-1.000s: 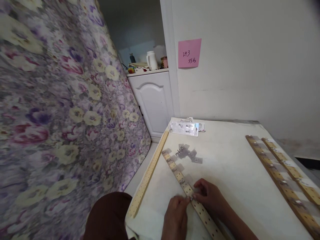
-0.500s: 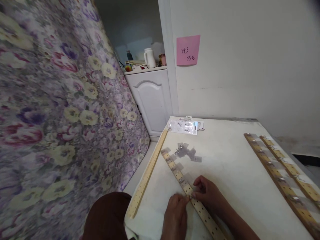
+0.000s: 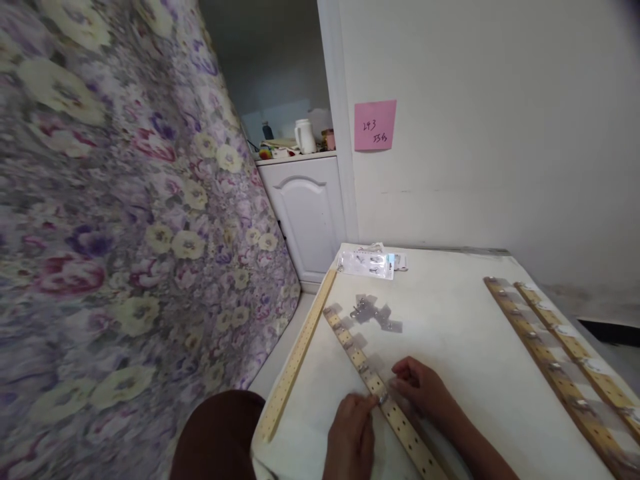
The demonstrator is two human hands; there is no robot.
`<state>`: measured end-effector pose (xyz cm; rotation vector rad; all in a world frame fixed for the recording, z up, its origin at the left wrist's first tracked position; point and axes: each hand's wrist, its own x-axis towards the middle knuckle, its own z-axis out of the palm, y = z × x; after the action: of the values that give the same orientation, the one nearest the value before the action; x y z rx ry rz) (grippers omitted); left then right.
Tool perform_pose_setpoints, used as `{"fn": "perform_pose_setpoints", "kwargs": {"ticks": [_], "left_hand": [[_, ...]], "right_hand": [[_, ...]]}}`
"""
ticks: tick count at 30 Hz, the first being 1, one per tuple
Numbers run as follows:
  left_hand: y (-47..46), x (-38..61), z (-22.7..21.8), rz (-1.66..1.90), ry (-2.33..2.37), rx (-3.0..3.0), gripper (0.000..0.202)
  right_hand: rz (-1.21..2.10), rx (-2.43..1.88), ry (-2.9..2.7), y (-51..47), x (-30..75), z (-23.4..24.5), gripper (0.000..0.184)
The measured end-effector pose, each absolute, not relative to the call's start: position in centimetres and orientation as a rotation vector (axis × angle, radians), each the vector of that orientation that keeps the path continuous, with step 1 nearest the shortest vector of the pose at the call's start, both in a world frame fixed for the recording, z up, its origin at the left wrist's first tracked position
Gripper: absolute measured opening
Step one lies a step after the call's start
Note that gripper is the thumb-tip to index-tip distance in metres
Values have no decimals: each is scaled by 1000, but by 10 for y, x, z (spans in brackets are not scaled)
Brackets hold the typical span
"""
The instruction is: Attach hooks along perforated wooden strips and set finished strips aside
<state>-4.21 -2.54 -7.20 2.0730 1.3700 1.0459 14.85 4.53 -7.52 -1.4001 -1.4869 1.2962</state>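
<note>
A long wooden strip with rows of holes [image 3: 350, 347] lies slantwise on the white table [image 3: 450, 333]. Both hands meet on it near the bottom of the view. My left hand [image 3: 353, 433] is closed, its fingertips pinching a small metal clip [image 3: 382, 399] against the strip. My right hand [image 3: 423, 387] is curled over the strip's other side, fingers pressed together at the same spot. Several small metal clips sit further up this strip. A loose pile of metal clips in small clear bags [image 3: 376, 312] lies beyond the hands.
A second bare holed strip [image 3: 300, 353] lies along the table's left edge. Two strips fitted with clips [image 3: 550, 360] lie at the right. A clear packet [image 3: 367, 262] sits at the table's far edge. Flowered cloth [image 3: 115, 233] hangs at left; a white cabinet [image 3: 307, 210] and pink note [image 3: 375, 125] are behind.
The view has tilted down slightly, so everything sits lower in the picture. Both hands stay at the same spot on the strip, fingers shifting only a little.
</note>
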Motion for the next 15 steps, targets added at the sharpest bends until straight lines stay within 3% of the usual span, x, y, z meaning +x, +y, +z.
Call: {"fn": "perform_pose_setpoints", "kwargs": {"ticks": [6,12,15], "left_hand": [[-25,-43,-72,1079,1433,1933,23],[-20,-41,-91,1245,1423,1860,16],[-18,-40,-100,1304,1436,1837,19]], "right_hand": [[948,-1455,-1318,63,166,-77,21],[878,-1467,-1247,108,165,-79,32],[855,-1449,-1262,125,162,-79,24]]}}
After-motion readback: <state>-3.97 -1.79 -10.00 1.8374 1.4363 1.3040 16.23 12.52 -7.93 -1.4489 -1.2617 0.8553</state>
